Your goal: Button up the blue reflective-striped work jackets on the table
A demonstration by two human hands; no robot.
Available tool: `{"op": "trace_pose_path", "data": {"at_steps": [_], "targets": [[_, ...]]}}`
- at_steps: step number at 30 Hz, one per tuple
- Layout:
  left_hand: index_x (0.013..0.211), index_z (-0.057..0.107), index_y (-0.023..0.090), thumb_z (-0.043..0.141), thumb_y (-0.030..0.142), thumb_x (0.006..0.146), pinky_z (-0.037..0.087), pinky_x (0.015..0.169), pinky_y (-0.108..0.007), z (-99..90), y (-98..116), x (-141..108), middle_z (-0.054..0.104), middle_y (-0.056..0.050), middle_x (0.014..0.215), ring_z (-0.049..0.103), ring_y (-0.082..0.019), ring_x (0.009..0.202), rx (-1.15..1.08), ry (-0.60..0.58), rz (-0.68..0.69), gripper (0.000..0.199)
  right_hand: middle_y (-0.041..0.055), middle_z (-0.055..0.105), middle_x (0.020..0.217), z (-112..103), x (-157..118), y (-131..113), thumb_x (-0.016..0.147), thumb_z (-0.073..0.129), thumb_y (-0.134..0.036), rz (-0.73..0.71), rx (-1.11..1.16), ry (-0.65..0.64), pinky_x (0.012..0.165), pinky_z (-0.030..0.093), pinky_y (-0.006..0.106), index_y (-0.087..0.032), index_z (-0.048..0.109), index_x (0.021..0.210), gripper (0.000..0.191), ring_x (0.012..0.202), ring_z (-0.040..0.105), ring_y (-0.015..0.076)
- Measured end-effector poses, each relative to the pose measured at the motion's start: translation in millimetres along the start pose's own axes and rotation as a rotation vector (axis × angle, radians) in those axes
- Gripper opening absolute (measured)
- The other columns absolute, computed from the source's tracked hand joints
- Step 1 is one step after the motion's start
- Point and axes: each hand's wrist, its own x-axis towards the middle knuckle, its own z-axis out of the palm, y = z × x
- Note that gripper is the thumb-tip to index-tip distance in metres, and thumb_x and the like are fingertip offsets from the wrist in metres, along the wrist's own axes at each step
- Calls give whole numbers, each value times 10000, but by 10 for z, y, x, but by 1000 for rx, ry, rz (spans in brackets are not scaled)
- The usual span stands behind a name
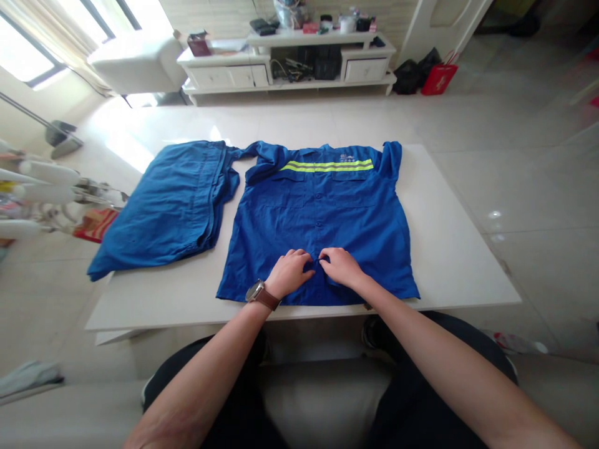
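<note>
A blue shirt (285,218) lies front up and spread on the surface (453,249), collar far, hem along the near edge, with another blue garment (163,199) folded to its left. Both hands meet low on the front strip, nearer than the visible buttons (319,224). The left hand (291,272) has its fingers curled, a gap showing before the thumb; the right hand (344,267) brings fingertips and thumb close together. Whether either pinches cloth, I cannot tell. The step looks like fastening or straightening the front; working there calls for a light pinch and both edges level.
</note>
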Motion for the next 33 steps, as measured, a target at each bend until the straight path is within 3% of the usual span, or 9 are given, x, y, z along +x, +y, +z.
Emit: {"op": "trace_pose_path", "data": {"at_steps": [7, 12, 17, 21, 25, 33], "targets": [[964, 659, 197, 653, 405, 932, 485, 839, -345, 19, 90, 31, 685, -76, 1024, 623, -252, 1005, -1, 121, -97, 210, 71, 793, 986, -63, 1, -62, 851, 590, -148, -44, 133, -25, 885, 485, 282, -191, 790, 951, 227, 949, 707, 210], [989, 652, 205, 699, 338, 882, 485, 824, -329, 55, 89, 28, 693, -68, 1038, 632, -239, 990, -56, 181, -118, 177, 65, 796, 971, -72, -18, -75, 804, 606, -114, -60, 219, -13, 873, 484, 283, -182, 796, 927, 236, 925, 702, 202], [971, 685, 215, 662, 196, 845, 485, 836, -306, 60, 92, 54, 720, -60, 1027, 651, -220, 985, -132, 199, -96, 129, 10, 761, 815, -101, -10, -74, 731, 601, -77, -71, 305, -46, 801, 463, 258, -177, 775, 799, 212, 805, 650, 163], [1006, 743, 217, 600, 144, 854, 480, 820, -310, 73, 90, 70, 747, -62, 984, 665, -221, 930, -142, 171, -90, 221, -14, 718, 726, -158, 10, -57, 701, 611, -86, -72, 354, -91, 717, 437, 236, -175, 773, 777, 199, 734, 619, 143], [1036, 768, 212, 579, 176, 878, 468, 826, -318, 50, 102, 73, 745, -73, 991, 660, -228, 924, -132, 147, -71, 249, 7, 745, 774, -224, 22, -39, 717, 645, -140, -9, 291, 53, 727, 446, 250, -200, 786, 825, 188, 785, 655, 168], [746, 709, 195, 547, 143, 869, 436, 766, -303, -29, 149, 100, 686, -72, 871, 620, -202, 823, -103, 124, -6, 210, 25, 788, 933, -260, -45, -130, 831, 661, -313, 27, 38, 135, 722, 433, 287, -290, 785, 894, 140, 890, 694, 222]]}}
